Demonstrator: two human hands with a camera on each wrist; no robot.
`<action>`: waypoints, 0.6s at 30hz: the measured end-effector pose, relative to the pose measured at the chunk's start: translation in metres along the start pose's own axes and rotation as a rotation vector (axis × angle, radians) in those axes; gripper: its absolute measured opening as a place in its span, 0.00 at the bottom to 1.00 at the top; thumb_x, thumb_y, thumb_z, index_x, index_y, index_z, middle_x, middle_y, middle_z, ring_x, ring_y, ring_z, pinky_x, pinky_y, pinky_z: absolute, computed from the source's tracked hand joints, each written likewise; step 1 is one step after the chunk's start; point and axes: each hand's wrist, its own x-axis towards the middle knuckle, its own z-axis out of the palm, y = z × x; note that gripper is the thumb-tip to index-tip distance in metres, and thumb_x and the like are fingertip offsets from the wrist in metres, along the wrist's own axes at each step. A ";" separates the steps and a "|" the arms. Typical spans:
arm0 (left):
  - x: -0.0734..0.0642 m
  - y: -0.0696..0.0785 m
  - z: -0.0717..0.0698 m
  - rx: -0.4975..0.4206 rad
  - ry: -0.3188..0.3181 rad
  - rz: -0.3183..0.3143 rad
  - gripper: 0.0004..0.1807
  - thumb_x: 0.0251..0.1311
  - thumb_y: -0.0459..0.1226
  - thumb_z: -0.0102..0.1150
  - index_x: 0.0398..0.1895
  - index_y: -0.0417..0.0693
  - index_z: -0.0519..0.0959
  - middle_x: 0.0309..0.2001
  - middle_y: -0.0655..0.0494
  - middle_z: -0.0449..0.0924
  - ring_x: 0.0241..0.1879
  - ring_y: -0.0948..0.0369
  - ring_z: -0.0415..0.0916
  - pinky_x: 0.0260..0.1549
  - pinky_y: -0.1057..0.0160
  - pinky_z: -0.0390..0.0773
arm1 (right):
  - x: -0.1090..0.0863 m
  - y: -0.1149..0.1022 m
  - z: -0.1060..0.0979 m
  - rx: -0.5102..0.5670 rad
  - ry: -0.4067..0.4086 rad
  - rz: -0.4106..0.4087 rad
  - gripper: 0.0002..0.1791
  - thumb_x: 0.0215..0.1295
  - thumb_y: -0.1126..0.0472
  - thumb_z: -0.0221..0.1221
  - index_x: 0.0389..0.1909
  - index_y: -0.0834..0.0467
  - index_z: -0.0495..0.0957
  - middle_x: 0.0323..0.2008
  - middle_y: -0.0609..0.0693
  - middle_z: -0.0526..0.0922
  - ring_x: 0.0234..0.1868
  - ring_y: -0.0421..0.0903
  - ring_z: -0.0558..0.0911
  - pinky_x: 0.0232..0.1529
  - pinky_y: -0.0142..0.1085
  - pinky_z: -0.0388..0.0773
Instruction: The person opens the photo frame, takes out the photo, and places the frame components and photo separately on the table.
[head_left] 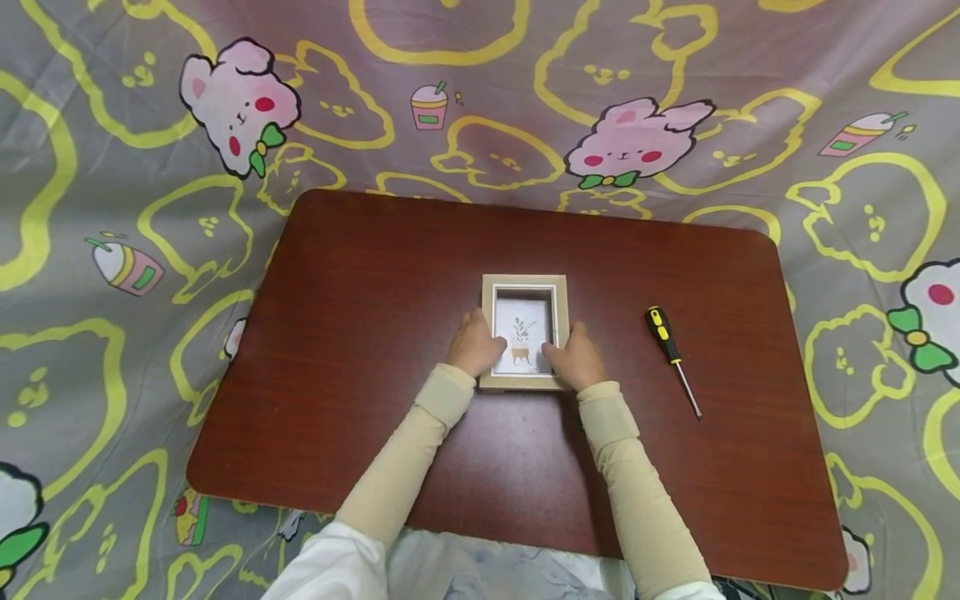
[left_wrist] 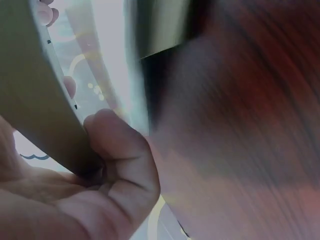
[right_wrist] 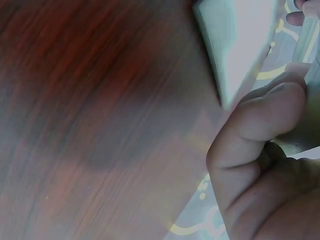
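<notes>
In the head view a picture frame (head_left: 525, 383) with a pale wooden border is held over the middle of the table. Behind its white inner edge shows a picture (head_left: 521, 342) of a potted plant. My left hand (head_left: 476, 343) grips its left side, thumb over the front, and my right hand (head_left: 577, 357) grips the right side likewise. The left wrist view shows curled fingers (left_wrist: 127, 155) round the frame's side (left_wrist: 40, 95). Curled fingers (right_wrist: 260, 125) also hold the frame's edge (right_wrist: 310, 120) in the right wrist view. The frame's back is hidden in the head view.
A black and yellow screwdriver (head_left: 663, 337) lies to the right on the reddish-brown table (head_left: 360, 292), its tip toward the near side. Patterned cloth (head_left: 495, 100) hangs behind and around the table. A blurred pale piece (left_wrist: 162, 30) with a dark edge appears beyond the left fingers.
</notes>
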 end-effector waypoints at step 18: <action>0.008 -0.001 -0.011 0.064 0.083 0.018 0.43 0.65 0.44 0.60 0.78 0.37 0.54 0.63 0.34 0.65 0.46 0.40 0.77 0.47 0.44 0.78 | 0.003 -0.012 -0.002 0.005 0.033 -0.062 0.34 0.67 0.50 0.57 0.65 0.68 0.65 0.52 0.69 0.79 0.53 0.67 0.78 0.56 0.57 0.73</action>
